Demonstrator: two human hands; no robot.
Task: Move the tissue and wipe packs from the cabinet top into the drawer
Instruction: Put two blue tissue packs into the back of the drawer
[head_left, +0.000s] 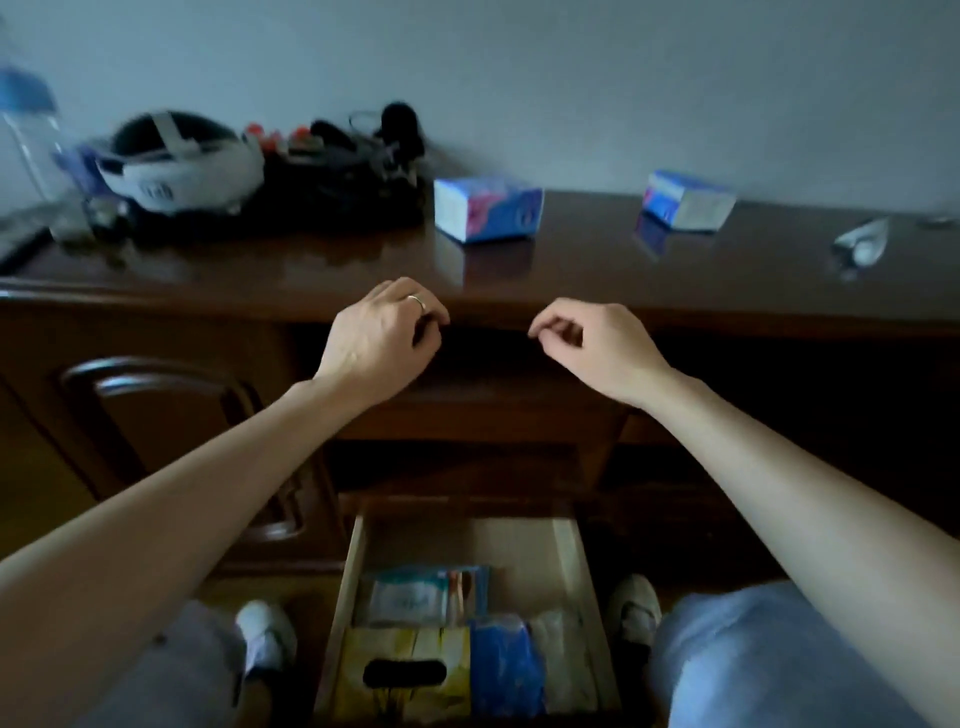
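Note:
Two tissue packs stand on the dark wooden cabinet top (597, 260): a blue and pink pack (487, 208) near the middle and a blue and white pack (688, 200) further right. Below, the drawer (569, 561) is pulled out; it holds a yellow tissue box (405, 670), a blue pack (504, 660), a pale wipe pack (410, 597) and a whitish pack (556, 639). My left hand (382, 338) and my right hand (592, 345) hover in front of the cabinet's front edge, fingers loosely curled, holding nothing.
At the back left of the cabinet top lie a white headset (179, 166), a black bag with cables (343, 176) and a clear bottle with a blue cap (28, 135). A small clear wrapper (862, 241) lies far right. My knees and shoes flank the drawer.

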